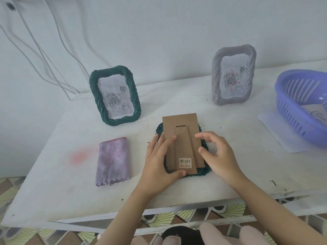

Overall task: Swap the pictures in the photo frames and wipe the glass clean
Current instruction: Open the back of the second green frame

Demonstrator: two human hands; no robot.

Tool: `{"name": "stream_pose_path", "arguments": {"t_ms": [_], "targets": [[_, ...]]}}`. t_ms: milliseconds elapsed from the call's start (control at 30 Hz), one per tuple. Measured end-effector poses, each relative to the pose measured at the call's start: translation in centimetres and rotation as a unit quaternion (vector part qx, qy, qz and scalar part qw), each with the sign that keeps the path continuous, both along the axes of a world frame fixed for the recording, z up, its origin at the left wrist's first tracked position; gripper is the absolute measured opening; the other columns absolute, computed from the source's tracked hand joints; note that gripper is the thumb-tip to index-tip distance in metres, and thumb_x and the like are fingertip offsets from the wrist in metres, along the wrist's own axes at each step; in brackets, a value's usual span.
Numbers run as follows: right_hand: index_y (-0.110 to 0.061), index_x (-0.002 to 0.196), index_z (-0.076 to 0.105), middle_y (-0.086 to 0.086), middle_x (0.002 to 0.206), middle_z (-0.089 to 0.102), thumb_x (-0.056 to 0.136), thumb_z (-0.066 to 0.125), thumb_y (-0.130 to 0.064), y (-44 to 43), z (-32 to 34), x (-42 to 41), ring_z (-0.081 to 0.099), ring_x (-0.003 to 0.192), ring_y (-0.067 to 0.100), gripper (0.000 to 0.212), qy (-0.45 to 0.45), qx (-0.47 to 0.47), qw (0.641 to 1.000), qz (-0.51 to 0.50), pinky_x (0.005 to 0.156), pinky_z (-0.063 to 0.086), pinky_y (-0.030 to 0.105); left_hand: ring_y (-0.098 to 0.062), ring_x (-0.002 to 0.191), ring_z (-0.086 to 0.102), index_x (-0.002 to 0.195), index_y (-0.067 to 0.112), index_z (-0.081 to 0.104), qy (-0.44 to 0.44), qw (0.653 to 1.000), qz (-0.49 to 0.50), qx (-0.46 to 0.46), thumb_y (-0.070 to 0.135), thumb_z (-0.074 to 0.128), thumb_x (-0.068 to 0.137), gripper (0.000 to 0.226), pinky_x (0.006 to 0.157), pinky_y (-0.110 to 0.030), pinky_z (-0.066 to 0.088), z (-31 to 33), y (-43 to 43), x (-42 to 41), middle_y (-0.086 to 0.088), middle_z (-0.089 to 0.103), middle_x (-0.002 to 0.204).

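Three picture frames sit on a white, rough-painted counter (53, 183) with a chipped front edge. At the left lies a folded lilac cloth (112, 160), soft, faintly patterned and scalloped along its near hem, with bare counter on its left side. Behind it a dark green frame (115, 96) with a twisted, rope-like border stands upright, holding a grey rose print; its heading is too faint to read.

In the middle a second green frame (205, 171) lies face down, covered by its brown cardboard backing (178, 122) and flat stand. A barcode sticker (185, 163) near the stand's lower end shows red digits that look like "200". The left hand (159, 156) presses straight fingers on the backing, thumb along the near edge. The right hand (217, 152) curls at the backing's right edge, thumb tip touching it; whether it grips cannot be told.

Further right a grey frame (233, 75) of the same twisted shape stands upright. A slotted lilac plastic basket (304, 106) rests on a white sheet (276, 131) at the right edge.
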State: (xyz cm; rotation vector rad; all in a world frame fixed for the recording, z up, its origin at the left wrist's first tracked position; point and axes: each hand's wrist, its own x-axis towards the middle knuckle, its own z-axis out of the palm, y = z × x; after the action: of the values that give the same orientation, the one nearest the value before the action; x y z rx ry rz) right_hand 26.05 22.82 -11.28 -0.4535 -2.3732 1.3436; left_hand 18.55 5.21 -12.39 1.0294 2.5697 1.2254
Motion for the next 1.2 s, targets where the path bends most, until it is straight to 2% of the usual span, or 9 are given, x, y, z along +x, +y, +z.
{"name": "stream_pose_path", "arguments": {"t_ms": [100, 167, 300, 433, 533, 633, 767, 1033, 1200], "targets": [[-0.039, 0.095, 0.063, -0.021, 0.107, 0.059, 0.083, 0.061, -0.007, 0.4, 0.0, 0.0, 0.046, 0.107, -0.005, 0.035, -0.008, -0.052, 0.999, 0.012, 0.085, 0.031, 0.008, -0.002, 0.126, 0.021, 0.121, 0.049, 0.043, 0.022, 1.0, 0.008, 0.018, 0.042, 0.074, 0.058, 0.07, 0.101, -0.006, 0.015, 0.5, 0.2, -0.1, 0.019, 0.042, 0.125], [-0.038, 0.095, 0.064, -0.016, 0.109, 0.061, 0.082, 0.062, -0.006, 0.6, 0.0, -0.1, 0.048, 0.109, 0.0, 0.034, -0.005, -0.065, 0.998, 0.019, 0.087, 0.031, 0.01, -0.001, 0.116, 0.03, 0.108, 0.052, 0.05, 0.002, 0.999, 0.022, 0.032, 0.037, 0.075, 0.058, 0.057, 0.092, -0.003, 0.022, 1.0, 0.3, -0.3, 0.02, 0.046, 0.115], [-0.037, 0.094, 0.065, -0.019, 0.106, 0.062, 0.082, 0.063, -0.005, 0.7, 0.3, -0.1, 0.049, 0.109, 0.0, 0.033, 0.004, -0.067, 0.997, 0.034, 0.089, 0.033, 0.011, 0.007, 0.093, 0.048, 0.091, 0.045, 0.06, -0.102, 0.99, 0.018, 0.094, 0.015, 0.082, 0.062, 0.048, 0.079, -0.011, 0.038, 2.3, 0.5, -1.1, 0.017, 0.059, 0.106], [-0.037, 0.093, 0.066, -0.016, 0.106, 0.063, 0.086, 0.059, -0.011, 0.9, 0.2, -0.2, 0.049, 0.109, -0.001, 0.028, 0.017, -0.083, 0.996, 0.028, 0.091, 0.035, 0.016, -0.008, 0.078, 0.066, 0.095, 0.022, 0.066, -0.262, 0.945, -0.006, 0.196, -0.012, 0.074, 0.064, 0.047, 0.065, -0.02, 0.052, 3.1, 0.7, -1.8, 0.0, 0.07, 0.091], [-0.036, 0.097, 0.066, -0.018, 0.105, 0.063, 0.091, 0.052, -0.01, 1.4, -0.2, -0.4, 0.051, 0.109, 0.002, 0.029, 0.038, -0.065, 0.997, 0.002, 0.094, 0.037, 0.02, -0.014, 0.084, 0.068, 0.101, 0.019, 0.066, -0.303, 0.923, 0.004, 0.237, -0.009, 0.074, 0.06, 0.05, 0.069, -0.027, 0.055, 3.6, 0.7, -2.7, -0.005, 0.071, 0.095], [-0.033, 0.098, 0.066, -0.024, 0.104, 0.061, 0.087, 0.058, -0.008, 2.0, -0.7, -0.6, 0.052, 0.104, -0.001, 0.029, 0.039, 0.032, 0.999, -0.009, 0.092, 0.034, 0.015, -0.011, 0.078, 0.068, 0.103, 0.015, 0.062, -0.307, 0.916, 0.015, 0.259, -0.02, 0.068, 0.066, 0.051, 0.065, -0.025, 0.055, 4.8, 1.0, -4.4, -0.005, 0.07, 0.091], [-0.027, 0.092, 0.072, -0.019, 0.104, 0.061, 0.076, 0.069, -0.009, 2.7, -1.8, -0.8, 0.053, 0.1, 0.011, 0.024, 0.018, 0.128, 0.992, -0.01, 0.093, 0.036, 0.03, -0.009, 0.077, 0.067, 0.105, 0.019, 0.06, -0.273, 0.931, 0.039, 0.239, -0.019, 0.065, 0.07, 0.052, 0.062, -0.022, 0.055, 6.1, 1.9, -8.2, -0.01, 0.065, 0.099], [-0.026, 0.088, 0.073, -0.022, 0.106, 0.059, 0.072, 0.059, -0.024, 2.5, -1.9, -0.9, 0.053, 0.098, 0.008, 0.022, 0.002, 0.136, 0.99, -0.03, 0.094, 0.038, 0.034, -0.02, 0.087, 0.058, 0.117, 0.016, 0.056, -0.254, 0.943, 0.13, 0.172, -0.011, 0.065, 0.075, 0.05, 0.052, -0.015, 0.052, 5.6, 6.4, -14.9, -0.01, 0.058, 0.102], [-0.028, 0.09, 0.073, -0.024, 0.107, 0.059, 0.073, 0.058, -0.024, 2.5, -2.1, -1.0, 0.055, 0.099, 0.01, 0.024, -0.007, 0.127, 0.991, -0.034, 0.095, 0.039, 0.037, -0.025, 0.091, 0.057, 0.124, 0.012, 0.052, -0.24, 0.948, 0.182, 0.104, -0.01, 0.059, 0.08, 0.05, 0.067, -0.032, 0.056, 3.9, 8.4, -16.8, -0.012, 0.055, 0.115]]}}
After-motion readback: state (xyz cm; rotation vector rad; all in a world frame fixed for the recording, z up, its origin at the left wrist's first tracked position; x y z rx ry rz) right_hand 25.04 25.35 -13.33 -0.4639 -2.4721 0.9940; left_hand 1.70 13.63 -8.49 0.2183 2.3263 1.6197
